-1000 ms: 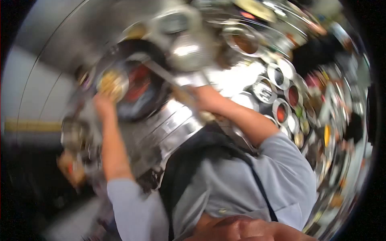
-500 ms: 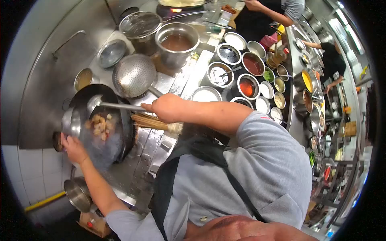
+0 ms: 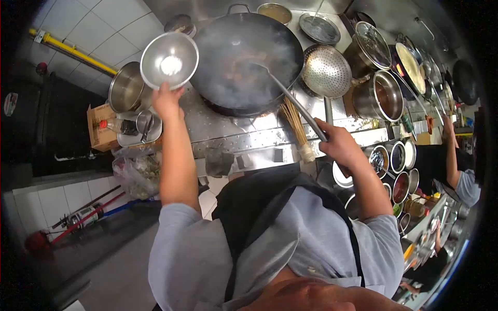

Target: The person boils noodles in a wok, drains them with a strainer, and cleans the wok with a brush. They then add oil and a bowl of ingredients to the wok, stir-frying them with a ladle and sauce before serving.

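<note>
My left hand [image 3: 168,102] grips the near rim of a shiny metal bowl [image 3: 169,60], which is tilted so that its inside shows. The bowl is at the left edge of a large black wok [image 3: 218,46]. Wrapped round the long handle of a ladle [image 3: 293,96] is my right hand [image 3: 337,144]. The ladle's head reaches into the wok, where smoke or steam blurs some brownish food [image 3: 246,65]. What the ladle holds cannot be made out.
A perforated strainer [image 3: 326,71] and a bamboo brush [image 3: 296,127] are right of the wok. Steel pots [image 3: 381,96] and sauce containers [image 3: 400,187] stand farther right. A pot [image 3: 126,88] is at left. A co-worker's arm [image 3: 451,150] shows at the right.
The view has turned and shifted. The bowl has come from over the wok's edge to beside it, its inside now visible. More smoke covers the wok, and the ladle's head remains inside.
</note>
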### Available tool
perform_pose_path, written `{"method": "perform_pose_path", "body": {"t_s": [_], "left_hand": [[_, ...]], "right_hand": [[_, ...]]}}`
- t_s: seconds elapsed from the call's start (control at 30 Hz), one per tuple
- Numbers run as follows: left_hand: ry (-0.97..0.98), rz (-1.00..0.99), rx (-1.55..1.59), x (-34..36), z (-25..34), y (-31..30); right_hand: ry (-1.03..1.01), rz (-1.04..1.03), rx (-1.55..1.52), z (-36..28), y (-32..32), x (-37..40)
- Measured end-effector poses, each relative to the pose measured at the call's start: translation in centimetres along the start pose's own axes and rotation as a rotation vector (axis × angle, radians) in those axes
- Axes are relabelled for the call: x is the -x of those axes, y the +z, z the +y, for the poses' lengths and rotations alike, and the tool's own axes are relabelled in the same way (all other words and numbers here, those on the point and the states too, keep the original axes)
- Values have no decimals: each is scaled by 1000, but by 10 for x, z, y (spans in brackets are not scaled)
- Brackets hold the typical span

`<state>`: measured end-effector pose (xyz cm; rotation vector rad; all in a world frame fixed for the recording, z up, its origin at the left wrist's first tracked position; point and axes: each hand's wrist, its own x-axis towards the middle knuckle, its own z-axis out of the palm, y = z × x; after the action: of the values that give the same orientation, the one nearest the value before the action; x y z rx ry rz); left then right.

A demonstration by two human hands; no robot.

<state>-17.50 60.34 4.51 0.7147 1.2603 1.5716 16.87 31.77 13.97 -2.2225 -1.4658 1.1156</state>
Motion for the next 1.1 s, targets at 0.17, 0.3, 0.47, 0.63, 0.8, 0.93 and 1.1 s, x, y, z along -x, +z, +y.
{"method": "perform_pose_path", "body": {"t_s": [0.17,0.3,0.47,0.63,0.8,0.93,1.1], "left_hand": [[-120,59,109,57,-3,-94],[-254,108,34,99,-14,-152],[-262,109,-33,123,-17,-166],[-267,35,-79,116,-13,-159],[-177,-267,-70,116,3,-98],[-246,-551,-106,162,9,-20],[-316,-1088,-265,282,4,47]], "right_hand": [[-116,186,227,-6,48,-65],[-41,298,223,-9,66,-101],[-105,254,244,1,45,-112],[22,210,373,-13,70,-87],[97,233,306,-8,98,-82],[-138,358,-360,-17,110,-14],[-49,755,-901,-1,113,82]]}}
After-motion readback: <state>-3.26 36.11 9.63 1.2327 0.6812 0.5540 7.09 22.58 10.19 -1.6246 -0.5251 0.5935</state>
